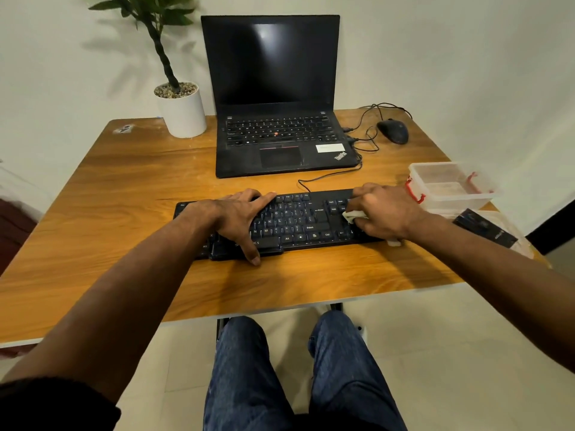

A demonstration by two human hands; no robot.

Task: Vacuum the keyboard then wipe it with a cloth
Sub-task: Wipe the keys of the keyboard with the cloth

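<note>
Pretty even, warm indoor light. Soft leaf shadows are thrown on the wall left of the laptop (pixel 277 98), and a pale glare patch is caught on its dark screen. Wide-angle bending is seen toward the edges; slight softness is noticed throughout.
</note>
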